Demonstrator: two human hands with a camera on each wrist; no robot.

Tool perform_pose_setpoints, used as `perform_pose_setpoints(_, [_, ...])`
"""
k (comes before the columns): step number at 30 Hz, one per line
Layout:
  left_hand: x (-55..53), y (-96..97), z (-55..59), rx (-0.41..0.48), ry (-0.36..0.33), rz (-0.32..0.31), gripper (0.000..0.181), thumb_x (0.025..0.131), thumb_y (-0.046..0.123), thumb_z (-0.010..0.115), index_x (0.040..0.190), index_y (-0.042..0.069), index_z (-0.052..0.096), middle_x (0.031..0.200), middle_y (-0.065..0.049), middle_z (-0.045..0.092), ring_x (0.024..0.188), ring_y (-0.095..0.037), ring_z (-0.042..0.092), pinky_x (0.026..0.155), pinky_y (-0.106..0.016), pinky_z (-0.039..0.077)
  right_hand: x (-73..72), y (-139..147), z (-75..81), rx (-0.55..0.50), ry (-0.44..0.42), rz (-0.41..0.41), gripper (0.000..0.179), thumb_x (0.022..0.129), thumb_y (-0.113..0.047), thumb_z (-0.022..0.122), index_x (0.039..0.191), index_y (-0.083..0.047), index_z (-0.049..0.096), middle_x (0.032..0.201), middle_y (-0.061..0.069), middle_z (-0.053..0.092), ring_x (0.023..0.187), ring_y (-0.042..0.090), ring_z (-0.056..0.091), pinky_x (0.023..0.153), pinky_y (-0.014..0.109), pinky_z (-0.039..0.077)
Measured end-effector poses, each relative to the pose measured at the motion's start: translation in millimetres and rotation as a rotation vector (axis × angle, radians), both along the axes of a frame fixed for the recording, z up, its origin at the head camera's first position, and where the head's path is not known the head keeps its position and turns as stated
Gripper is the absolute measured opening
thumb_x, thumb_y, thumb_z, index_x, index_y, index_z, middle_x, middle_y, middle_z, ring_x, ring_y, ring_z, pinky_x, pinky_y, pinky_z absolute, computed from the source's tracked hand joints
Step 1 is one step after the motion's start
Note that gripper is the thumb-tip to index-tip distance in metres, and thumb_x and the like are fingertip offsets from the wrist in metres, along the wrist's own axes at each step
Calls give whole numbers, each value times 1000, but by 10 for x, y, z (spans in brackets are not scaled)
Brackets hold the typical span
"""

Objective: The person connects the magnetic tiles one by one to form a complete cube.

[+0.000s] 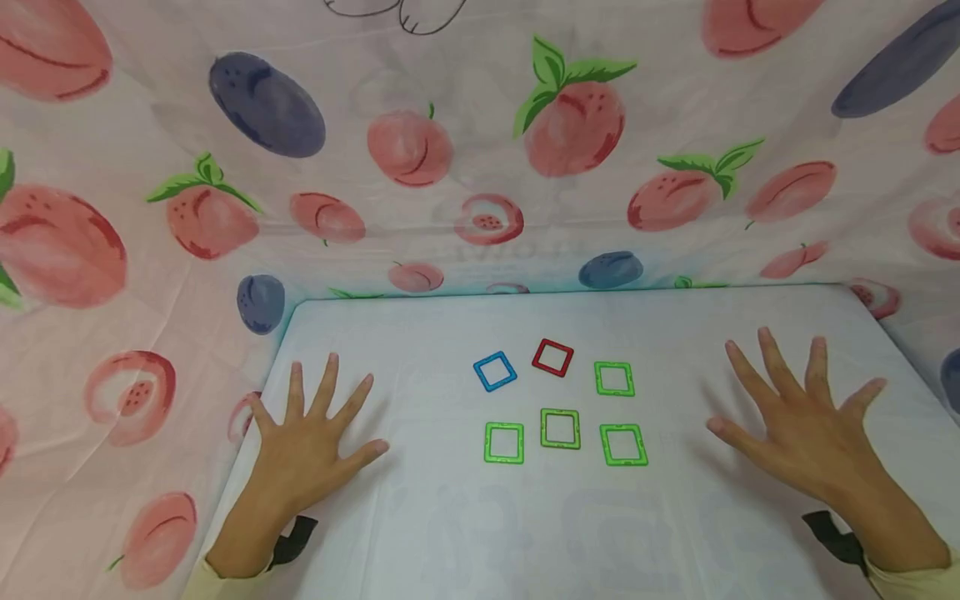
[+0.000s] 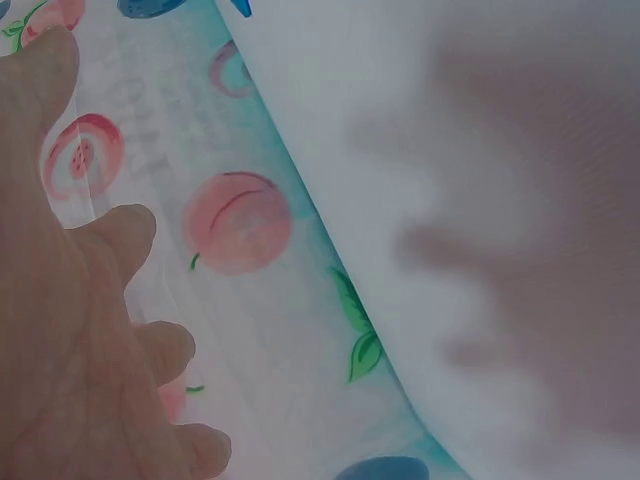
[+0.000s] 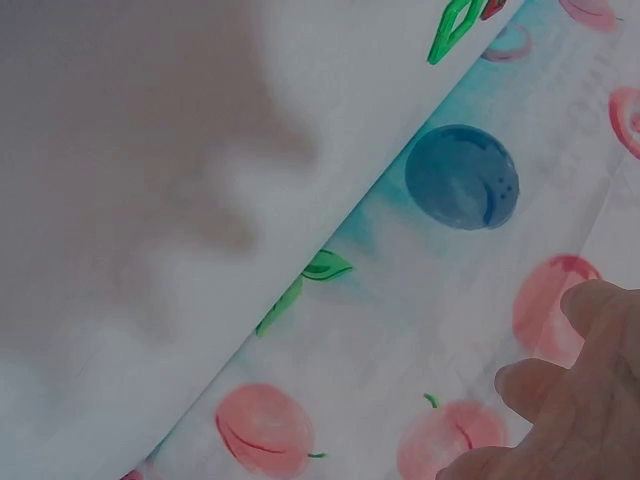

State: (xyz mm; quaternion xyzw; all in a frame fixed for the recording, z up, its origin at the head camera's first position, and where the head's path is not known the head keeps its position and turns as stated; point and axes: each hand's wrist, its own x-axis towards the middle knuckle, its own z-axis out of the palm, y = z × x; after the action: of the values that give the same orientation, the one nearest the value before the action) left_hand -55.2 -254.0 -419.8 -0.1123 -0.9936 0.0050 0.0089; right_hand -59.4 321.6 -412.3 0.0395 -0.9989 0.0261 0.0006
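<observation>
Several square plastic frames lie apart on the white table, in two loose rows. At the back are a tilted blue square frame (image 1: 482, 364), a tilted red square frame (image 1: 539, 364) and a green square frame (image 1: 599, 379). In front of them lie three more green ones, the left green frame (image 1: 488, 443), the middle green frame (image 1: 545, 429) and the right green frame (image 1: 623, 462). My left hand (image 1: 302, 454) is spread to the left of the frames, holding nothing. On the far side, my right hand (image 1: 812, 433) has its fingers spread too, with nothing in it.
The white table (image 1: 420, 525) ends at a fabric wall (image 1: 465, 92) printed with peaches and plums, which also rises on both sides. Dark straps (image 1: 295, 542) show at the wrists. Both hands cast soft shadows on the tabletop.
</observation>
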Motion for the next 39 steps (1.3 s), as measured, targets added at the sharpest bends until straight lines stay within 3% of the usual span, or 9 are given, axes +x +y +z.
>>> perform_pose_setpoints(4, [-3,17,-6,2,-6,1,89,86,88,41,161,42,25,173,-8,2,154,-52,-8,99,-86,-17,-7,3,-20,-3,-2,0,108,87,-78,54,164,-29,-2,169,14,-17,144,63,-24,87,87,-23])
perform_pose_setpoints(12, [-16,23,-19,-10,-19,1,90,86,88,40,161,42,24,173,-9,2,155,-52,-9,99,-90,-6,-16,20,-69,-13,-4,3,106,88,-76,55,164,-31,-2,169,11,-18,144,59,-27,87,85,-26])
perform_pose_setpoints(22, [-23,26,-43,-19,-11,-7,90,85,89,40,161,41,27,173,-9,3,154,-52,-8,98,-89,-10,-18,18,-103,-18,-16,-6,106,88,-77,55,165,-30,-1,169,13,-16,144,58,-29,88,83,-28])
perform_pose_setpoints(27, [-32,44,-44,-24,-3,-9,90,85,89,41,161,42,27,173,-9,6,154,-53,-6,99,-90,-7,-22,14,-115,-14,-6,3,106,88,-76,56,165,-29,0,170,13,-15,145,59,-27,88,84,-27])
perform_pose_setpoints(30, [-32,57,-38,-16,-8,-6,89,86,87,42,161,42,27,173,-9,7,154,-53,-5,100,-89,-6,-23,3,-125,-21,-16,13,107,88,-76,56,165,-29,-1,171,13,-13,147,59,-21,90,87,-21])
perform_pose_setpoints(33, [-18,92,-30,21,-20,-5,85,90,83,43,161,39,28,173,-10,8,155,-52,-1,103,-88,-2,-16,-17,-121,-55,-31,40,104,90,-73,57,165,-28,1,171,16,0,151,57,-6,97,90,-6])
perform_pose_setpoints(36, [-5,162,-31,66,-31,-10,79,95,77,41,161,37,28,172,-10,13,156,-50,6,107,-85,5,-23,-89,-108,-115,-40,71,97,92,-69,59,166,-27,11,166,20,27,150,51,23,106,83,17])
perform_pose_setpoints(39, [25,278,-50,104,-33,-26,72,100,71,39,161,34,30,170,-10,23,155,-45,17,112,-79,13,-29,-189,-100,-168,-71,96,87,95,-66,57,164,-25,24,148,21,55,133,45,51,100,72,40])
